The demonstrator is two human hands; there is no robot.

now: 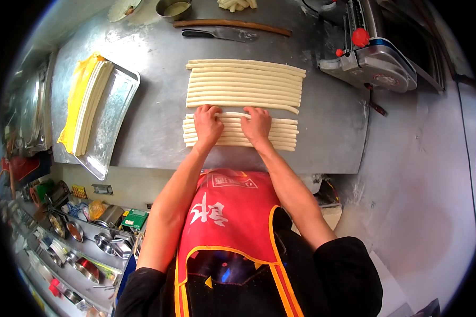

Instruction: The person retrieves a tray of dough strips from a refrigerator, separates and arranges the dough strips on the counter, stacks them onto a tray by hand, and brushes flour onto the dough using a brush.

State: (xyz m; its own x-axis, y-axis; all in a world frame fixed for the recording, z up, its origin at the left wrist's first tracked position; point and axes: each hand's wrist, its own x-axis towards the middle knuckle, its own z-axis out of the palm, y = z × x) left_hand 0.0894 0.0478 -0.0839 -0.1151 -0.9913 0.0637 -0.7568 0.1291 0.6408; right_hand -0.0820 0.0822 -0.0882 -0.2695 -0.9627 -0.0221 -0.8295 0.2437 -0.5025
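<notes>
My left hand point(208, 126) and my right hand point(256, 126) are at the far edge of the nearer group of dough strips point(283, 138). Both have curled fingers gripping the top dough strip point(232, 114), which runs between them. Beyond a narrow gap lies a second group of long pale dough strips point(243, 84), side by side across the metal table point(153, 95). Its nearest strip bends slightly away from the others at the right end. My fingers hide parts of the strip they hold.
At left, a metal tray point(108, 119) holds more strips beside a yellow cloth point(79, 98). A knife point(219, 34) and wooden rod point(232, 24) lie at the back, near a metal bowl point(173, 9) and a dough lump point(237, 4). A machine with red knobs point(373, 58) stands right.
</notes>
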